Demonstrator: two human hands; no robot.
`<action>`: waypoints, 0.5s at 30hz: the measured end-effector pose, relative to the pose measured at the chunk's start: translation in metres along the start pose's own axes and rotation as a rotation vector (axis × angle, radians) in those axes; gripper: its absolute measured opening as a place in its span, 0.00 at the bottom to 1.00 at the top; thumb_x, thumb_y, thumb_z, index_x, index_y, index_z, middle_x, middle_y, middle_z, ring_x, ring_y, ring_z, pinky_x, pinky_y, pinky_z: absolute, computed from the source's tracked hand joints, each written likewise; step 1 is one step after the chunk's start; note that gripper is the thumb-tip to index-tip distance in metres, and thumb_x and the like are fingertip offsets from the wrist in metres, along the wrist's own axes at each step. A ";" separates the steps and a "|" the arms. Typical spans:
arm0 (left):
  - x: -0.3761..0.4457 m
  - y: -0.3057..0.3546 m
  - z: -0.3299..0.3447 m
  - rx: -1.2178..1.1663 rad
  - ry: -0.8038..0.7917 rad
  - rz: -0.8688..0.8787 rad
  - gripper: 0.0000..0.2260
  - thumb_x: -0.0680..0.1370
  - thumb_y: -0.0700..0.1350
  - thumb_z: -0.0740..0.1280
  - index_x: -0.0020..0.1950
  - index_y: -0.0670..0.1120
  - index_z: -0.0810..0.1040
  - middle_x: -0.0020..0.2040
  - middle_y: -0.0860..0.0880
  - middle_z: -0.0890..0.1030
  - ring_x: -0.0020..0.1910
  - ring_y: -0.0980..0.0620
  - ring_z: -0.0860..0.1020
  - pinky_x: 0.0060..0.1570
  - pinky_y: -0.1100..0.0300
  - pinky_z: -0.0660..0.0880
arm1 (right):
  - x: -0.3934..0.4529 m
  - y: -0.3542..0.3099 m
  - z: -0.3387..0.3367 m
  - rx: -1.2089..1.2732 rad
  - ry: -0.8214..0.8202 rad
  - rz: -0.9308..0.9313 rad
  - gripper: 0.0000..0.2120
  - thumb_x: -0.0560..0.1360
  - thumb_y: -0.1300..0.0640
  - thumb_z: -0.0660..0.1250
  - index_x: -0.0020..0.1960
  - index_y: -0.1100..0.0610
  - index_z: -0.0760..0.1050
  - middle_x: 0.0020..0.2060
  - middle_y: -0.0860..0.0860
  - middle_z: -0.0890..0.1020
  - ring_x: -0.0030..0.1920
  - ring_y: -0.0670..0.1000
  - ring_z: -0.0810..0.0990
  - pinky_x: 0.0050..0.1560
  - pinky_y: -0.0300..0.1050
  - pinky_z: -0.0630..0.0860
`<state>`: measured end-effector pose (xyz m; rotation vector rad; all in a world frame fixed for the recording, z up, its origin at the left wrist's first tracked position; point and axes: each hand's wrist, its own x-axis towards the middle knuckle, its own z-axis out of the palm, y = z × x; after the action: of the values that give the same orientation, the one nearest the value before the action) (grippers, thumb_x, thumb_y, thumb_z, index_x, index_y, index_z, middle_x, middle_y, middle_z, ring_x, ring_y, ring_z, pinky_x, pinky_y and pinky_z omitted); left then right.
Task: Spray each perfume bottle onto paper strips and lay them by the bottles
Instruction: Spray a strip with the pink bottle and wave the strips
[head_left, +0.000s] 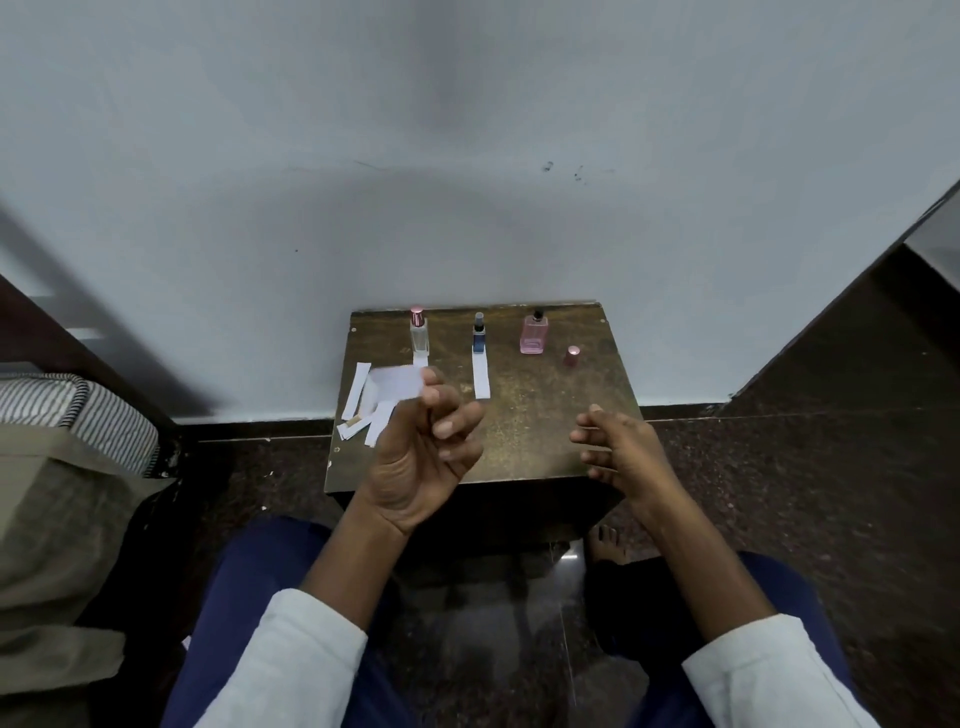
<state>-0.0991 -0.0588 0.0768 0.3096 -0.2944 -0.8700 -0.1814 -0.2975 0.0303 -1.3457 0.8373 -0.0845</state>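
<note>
Three perfume bottles stand in a row at the back of a small brown table (545, 431): a clear one with a pink cap (419, 332), a slim blue one (478, 335), and a pink one (534, 335) with its nozzle bare. A loose pink cap (572, 356) stands to its right. One white strip (481, 375) lies in front of the blue bottle; another (421, 359) pokes out below the clear bottle. My left hand (423, 452) pinches a blurred white paper strip (397, 382) above the table's left part. My right hand (618, 447) hovers empty over the right front edge, fingers apart.
Several spare paper strips (363, 408) lie in a loose pile on the table's left side. The table stands against a pale wall on a dark stone floor. A bed with a striped cushion (78, 410) is at the left. My knees are close under the front edge.
</note>
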 end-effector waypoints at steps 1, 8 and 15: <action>0.003 -0.002 -0.004 0.149 0.198 -0.009 0.12 0.73 0.50 0.82 0.52 0.50 0.86 0.44 0.55 0.85 0.37 0.59 0.77 0.33 0.68 0.68 | 0.001 0.001 0.002 -0.029 -0.028 -0.004 0.12 0.84 0.48 0.68 0.53 0.56 0.84 0.41 0.50 0.88 0.33 0.46 0.81 0.33 0.40 0.75; 0.005 -0.015 -0.048 2.034 0.837 -0.010 0.08 0.80 0.59 0.73 0.51 0.57 0.87 0.44 0.61 0.87 0.43 0.62 0.84 0.45 0.57 0.82 | 0.010 0.017 0.009 -0.522 -0.034 -0.179 0.12 0.83 0.47 0.68 0.48 0.54 0.82 0.40 0.50 0.89 0.35 0.49 0.85 0.35 0.45 0.78; 0.015 -0.002 -0.017 0.413 0.353 0.013 0.14 0.69 0.53 0.84 0.48 0.49 0.86 0.36 0.54 0.80 0.33 0.59 0.72 0.30 0.68 0.68 | 0.023 0.020 0.007 -0.842 0.055 -0.324 0.14 0.82 0.46 0.70 0.40 0.50 0.79 0.35 0.46 0.86 0.39 0.45 0.84 0.44 0.49 0.80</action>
<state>-0.0855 -0.0691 0.0626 0.8339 -0.1435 -0.7217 -0.1687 -0.2980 0.0018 -2.2760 0.7129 -0.0176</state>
